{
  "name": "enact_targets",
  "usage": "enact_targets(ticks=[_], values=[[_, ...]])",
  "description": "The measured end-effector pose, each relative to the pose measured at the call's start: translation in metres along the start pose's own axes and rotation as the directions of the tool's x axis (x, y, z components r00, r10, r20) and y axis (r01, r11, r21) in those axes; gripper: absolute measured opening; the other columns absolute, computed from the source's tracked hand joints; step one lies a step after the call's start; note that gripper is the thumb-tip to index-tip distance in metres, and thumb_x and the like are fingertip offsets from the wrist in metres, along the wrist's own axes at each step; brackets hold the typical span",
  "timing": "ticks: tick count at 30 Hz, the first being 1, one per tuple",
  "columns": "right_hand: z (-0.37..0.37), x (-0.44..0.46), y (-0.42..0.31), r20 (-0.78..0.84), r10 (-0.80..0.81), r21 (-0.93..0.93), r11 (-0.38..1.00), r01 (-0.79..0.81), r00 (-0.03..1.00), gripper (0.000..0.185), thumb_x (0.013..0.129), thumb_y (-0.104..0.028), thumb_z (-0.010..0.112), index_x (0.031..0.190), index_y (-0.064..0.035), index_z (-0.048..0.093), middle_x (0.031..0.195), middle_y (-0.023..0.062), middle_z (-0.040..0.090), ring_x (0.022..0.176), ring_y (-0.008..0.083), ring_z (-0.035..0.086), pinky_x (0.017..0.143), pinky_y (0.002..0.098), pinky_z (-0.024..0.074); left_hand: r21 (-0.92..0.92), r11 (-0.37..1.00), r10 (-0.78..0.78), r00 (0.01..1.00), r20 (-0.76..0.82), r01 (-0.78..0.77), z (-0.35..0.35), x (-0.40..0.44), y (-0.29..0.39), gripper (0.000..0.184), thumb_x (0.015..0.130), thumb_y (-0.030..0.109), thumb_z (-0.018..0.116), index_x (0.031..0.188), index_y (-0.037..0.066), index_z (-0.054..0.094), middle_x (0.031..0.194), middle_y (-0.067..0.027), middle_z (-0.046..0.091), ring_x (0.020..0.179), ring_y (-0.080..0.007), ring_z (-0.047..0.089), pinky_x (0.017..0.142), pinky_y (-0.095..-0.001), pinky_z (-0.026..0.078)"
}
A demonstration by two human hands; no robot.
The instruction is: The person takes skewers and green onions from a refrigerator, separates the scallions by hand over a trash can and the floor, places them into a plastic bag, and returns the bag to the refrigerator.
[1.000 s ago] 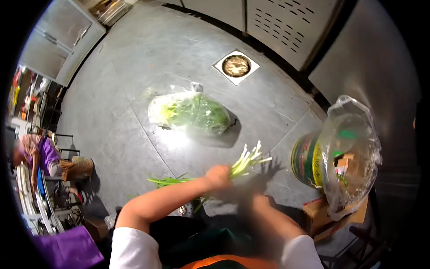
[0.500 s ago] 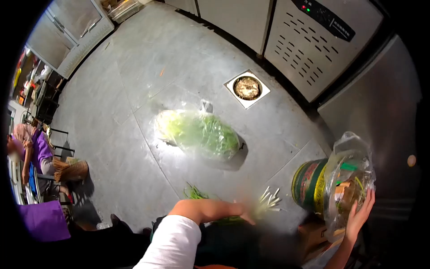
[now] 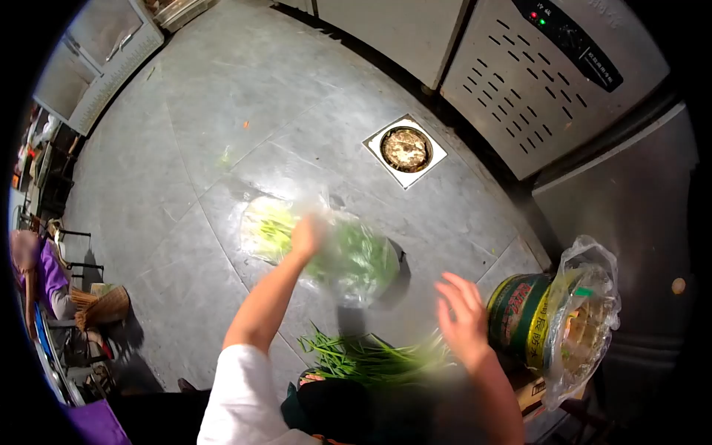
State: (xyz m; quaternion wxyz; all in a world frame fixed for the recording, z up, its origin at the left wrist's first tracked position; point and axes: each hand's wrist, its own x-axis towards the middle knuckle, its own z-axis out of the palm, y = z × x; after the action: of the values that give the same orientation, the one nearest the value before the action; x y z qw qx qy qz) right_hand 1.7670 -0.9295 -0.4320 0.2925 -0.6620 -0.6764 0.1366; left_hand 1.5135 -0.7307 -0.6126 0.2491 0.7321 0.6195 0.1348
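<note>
A clear plastic bag of leafy greens [image 3: 365, 259], pale stalks at its left end, lies on the grey floor. My left hand [image 3: 308, 233] is over the middle of this bag; blur hides its fingers and whether they grip the plastic. Close to my body lies a bunch of green scallions [image 3: 360, 361], its right end smeared in the picture. Just above and right of that end, my right hand [image 3: 463, 320] is in the air, fingers spread and nothing in them. To its right is a green and yellow bucket [image 3: 515, 315] lined with a clear bag [image 3: 586, 259].
A square floor drain [image 3: 406, 150] lies beyond the greens. Steel refrigerator fronts [image 3: 534, 81] line the right side. A cardboard box [image 3: 530, 393] stands by the bucket. At far left, a person in purple [image 3: 52, 274] is near a woven broom-like item [image 3: 104, 305].
My left hand has moved from the scallions up to the bagged greens. My right hand has left the bucket's liner and come left. More of the scallions now shows.
</note>
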Motion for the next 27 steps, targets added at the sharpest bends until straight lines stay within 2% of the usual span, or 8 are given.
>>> enact_targets(ticks=[1, 5, 9, 11, 15, 21, 23, 27], values=[[0.014, 0.01, -0.003, -0.018, 0.003, 0.105, 0.994, -0.001, 1.0, 0.026, 0.072, -0.004, 0.057, 0.098, -0.003, 0.055, 0.102, 0.0124, 0.054, 0.091, 0.0302, 0.052, 0.08, 0.0377, 0.041, -0.18, 0.968, 0.137, 0.971, -0.197, -0.173, 0.011, -0.019, 0.002, 0.02, 0.078, 0.018, 0.057, 0.072, 0.0, 0.048, 0.06, -0.0164, 0.048, 0.054, -0.0269, 0.048, 0.053, -0.0363, 0.038], [0.068, 0.037, 0.001, -0.021, -0.002, 0.268, 0.963, 0.007, 1.0, 0.022, 0.077, -0.007, 0.055, 0.098, -0.002, 0.055, 0.103, 0.0123, 0.054, 0.099, 0.0295, 0.048, 0.085, 0.036, 0.0392, -0.374, 0.818, 0.369, 0.897, -0.242, -0.437, -0.034, -0.11, 0.068, 0.005, 0.077, 0.005, 0.056, 0.076, 0.003, 0.052, 0.06, -0.0103, 0.045, 0.058, -0.0238, 0.045, 0.054, -0.0315, 0.037], [0.115, 0.009, 0.025, 0.154, -0.018, 0.329, 0.944, -0.034, 0.988, 0.022, 0.075, -0.007, 0.056, 0.097, -0.0018, 0.054, 0.102, 0.0118, 0.054, 0.097, 0.0277, 0.05, 0.082, 0.0351, 0.0412, -0.463, 0.74, 0.51, 0.856, -0.088, -0.488, -0.035, -0.154, 0.073, 0.007, 0.077, 0.012, 0.059, 0.076, 0.005, 0.058, 0.064, -0.0088, 0.05, 0.063, -0.0233, 0.05, 0.058, -0.0305, 0.039], [0.131, -0.016, 0.026, 0.271, 0.374, 0.317, 0.836, -0.449, 0.887, 0.019, 0.072, -0.005, 0.059, 0.09, -0.001, 0.054, 0.094, 0.0117, 0.054, 0.089, 0.0261, 0.054, 0.075, 0.0346, 0.044, -0.009, 0.833, 0.536, 0.803, 0.26, -0.553, -0.044, -0.161, 0.055, 0.013, 0.075, 0.019, 0.061, 0.072, 0.006, 0.063, 0.067, -0.0066, 0.055, 0.066, -0.0246, 0.054, 0.063, -0.0299, 0.04], [0.152, -0.043, 0.024, 0.158, 0.316, 0.409, 0.841, -0.354, 0.935, 0.016, 0.07, -0.005, 0.062, 0.084, -0.0042, 0.054, 0.082, 0.0079, 0.054, 0.076, 0.0222, 0.057, 0.067, 0.0311, 0.045, 0.176, 0.858, 0.416, 0.854, 0.313, -0.482, -0.04, -0.154, 0.032, 0.021, 0.071, 0.027, 0.06, 0.061, 0.009, 0.059, 0.07, -0.006, 0.056, 0.068, -0.0215, 0.057, 0.066, -0.0349, 0.041], [0.201, -0.041, 0.017, 0.177, 0.379, 0.456, 0.786, -0.417, 0.908, 0.016, 0.069, -0.005, 0.063, 0.082, -0.0051, 0.054, 0.083, 0.0069, 0.053, 0.075, 0.0229, 0.056, 0.065, 0.0326, 0.0439, 0.206, 0.777, 0.509, 0.786, 0.351, -0.595, -0.04, -0.148, 0.045, 0.005, 0.069, 0.013, 0.062, 0.071, 0.011, 0.058, 0.074, -0.0028, 0.054, 0.064, -0.022, 0.056, 0.061, -0.0323, 0.041], [0.204, -0.037, 0.016, 0.2, 0.386, 0.418, 0.798, -0.434, 0.901, 0.016, 0.068, -0.005, 0.063, 0.08, -0.0044, 0.053, 0.082, 0.0073, 0.052, 0.074, 0.0239, 0.055, 0.063, 0.0337, 0.0433, 0.037, 0.823, 0.56, 0.822, 0.107, -0.566, -0.044, -0.14, 0.058, 0.008, 0.069, 0.008, 0.059, 0.077, 0.009, 0.058, 0.076, -0.0033, 0.054, 0.067, -0.0227, 0.055, 0.061, -0.0324, 0.043], [0.197, -0.035, 0.009, 0.123, 0.314, 0.416, 0.845, -0.336, 0.941, 0.018, 0.064, -0.004, 0.062, 0.074, -0.0031, 0.047, 0.075, 0.0094, 0.047, 0.07, 0.029, 0.05, 0.059, 0.0369, 0.0407, 0.006, 0.719, 0.692, 0.717, 0.081, -0.695, -0.032, -0.113, 0.063, 0.015, 0.068, 0.004, 0.058, 0.082, 0.008, 0.057, 0.078, -0.0041, 0.054, 0.07, -0.0228, 0.054, 0.059, -0.0323, 0.044]])
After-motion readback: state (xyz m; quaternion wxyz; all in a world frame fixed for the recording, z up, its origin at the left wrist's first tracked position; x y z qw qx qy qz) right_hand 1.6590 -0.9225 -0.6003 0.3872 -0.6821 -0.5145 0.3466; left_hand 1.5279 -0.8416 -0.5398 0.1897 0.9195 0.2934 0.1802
